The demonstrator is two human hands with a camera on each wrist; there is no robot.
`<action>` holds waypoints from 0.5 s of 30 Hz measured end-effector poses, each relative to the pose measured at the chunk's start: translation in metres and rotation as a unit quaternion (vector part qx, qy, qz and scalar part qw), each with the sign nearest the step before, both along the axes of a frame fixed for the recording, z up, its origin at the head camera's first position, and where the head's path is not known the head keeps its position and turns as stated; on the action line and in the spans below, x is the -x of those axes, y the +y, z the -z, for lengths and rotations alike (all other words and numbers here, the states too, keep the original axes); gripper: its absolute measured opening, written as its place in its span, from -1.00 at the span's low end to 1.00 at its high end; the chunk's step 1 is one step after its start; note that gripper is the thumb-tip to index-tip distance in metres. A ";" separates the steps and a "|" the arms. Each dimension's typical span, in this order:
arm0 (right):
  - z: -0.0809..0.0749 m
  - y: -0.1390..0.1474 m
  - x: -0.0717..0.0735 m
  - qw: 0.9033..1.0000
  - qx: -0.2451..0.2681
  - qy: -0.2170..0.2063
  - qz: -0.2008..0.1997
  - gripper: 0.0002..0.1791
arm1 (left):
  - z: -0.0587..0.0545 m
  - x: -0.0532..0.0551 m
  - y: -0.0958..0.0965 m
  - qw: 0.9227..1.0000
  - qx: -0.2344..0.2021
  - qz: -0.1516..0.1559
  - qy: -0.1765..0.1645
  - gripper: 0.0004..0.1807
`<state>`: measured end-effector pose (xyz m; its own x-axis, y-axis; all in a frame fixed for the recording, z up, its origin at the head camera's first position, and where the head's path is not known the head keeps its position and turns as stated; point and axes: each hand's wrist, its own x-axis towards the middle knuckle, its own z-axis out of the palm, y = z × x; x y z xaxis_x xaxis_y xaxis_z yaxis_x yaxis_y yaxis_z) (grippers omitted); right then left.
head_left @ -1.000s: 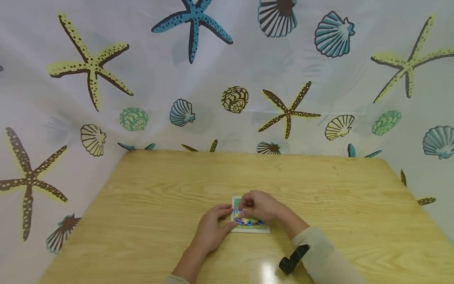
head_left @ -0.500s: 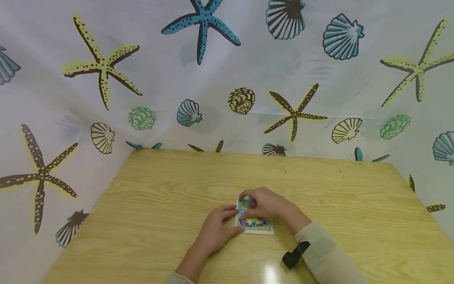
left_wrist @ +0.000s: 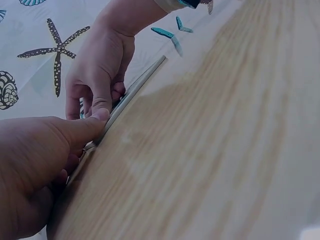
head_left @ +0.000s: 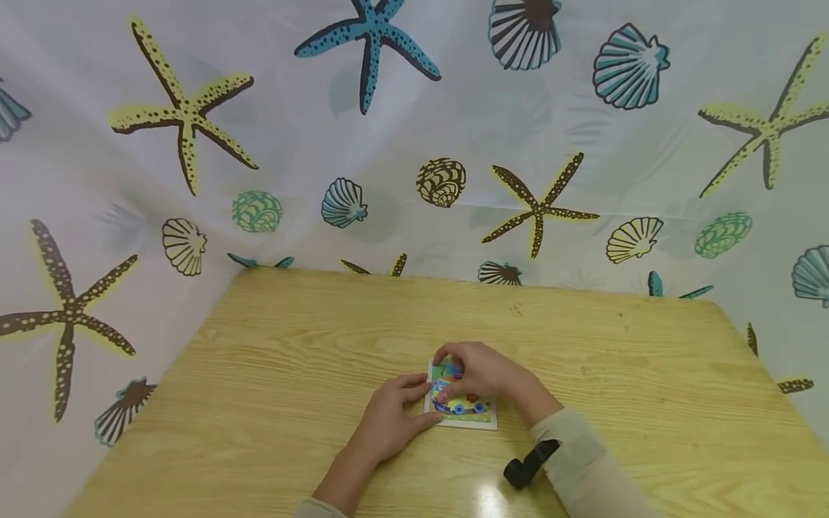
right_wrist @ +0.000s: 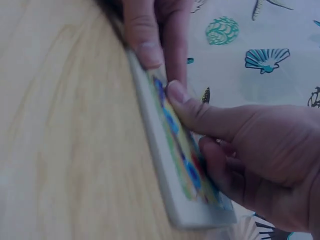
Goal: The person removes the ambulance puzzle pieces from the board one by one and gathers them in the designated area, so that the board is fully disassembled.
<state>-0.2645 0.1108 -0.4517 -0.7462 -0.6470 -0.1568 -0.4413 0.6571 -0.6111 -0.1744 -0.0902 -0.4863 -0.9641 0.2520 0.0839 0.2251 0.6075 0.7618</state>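
A small picture puzzle board (head_left: pixel 484 416) with a white frame lies on the wooden table, showing a colourful vehicle with blue wheels. My left hand (head_left: pixel 391 424) grips the board's left side, the thumb at its lower left corner and the fingers higher along the edge. Over the picture arches my right hand (head_left: pixel 486 370), index finger at the top left edge and thumb on the vehicle's front. In the right wrist view, the right thumb (right_wrist: pixel 180 95) touches the picture, with the other fingers curled beside it. Whether it pinches a piece, I cannot tell.
The wooden table (head_left: pixel 291 345) extends around the board on all sides. A white curtain (head_left: pixel 388 158) printed with starfish and shells hangs behind and beside it. A black strap with a small device (head_left: pixel 527 464) sits on the right wrist.
My right index finger has moved away from the thumb toward the board's top edge, so more of the picture shows between them. The left hand keeps its hold. The head view has shifted slightly.
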 end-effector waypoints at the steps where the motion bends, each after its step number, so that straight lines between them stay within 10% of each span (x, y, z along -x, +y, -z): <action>1: 0.001 0.000 -0.001 1.000 0.000 -0.003 0.006 -0.42 | 0.000 0.000 0.000 1.000 -0.001 0.003 0.002 -0.34; 15: 0.012 0.005 -0.006 0.986 0.143 -0.016 0.086 -0.76 | 0.002 0.003 0.005 1.000 0.001 -0.006 0.026 -0.42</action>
<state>-0.2588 0.1157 -0.4642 -0.8459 -0.5332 -0.0116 -0.3168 0.5198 -0.7934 -0.1774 -0.0847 -0.4886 -0.9614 0.2407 0.1331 0.2568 0.6123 0.7478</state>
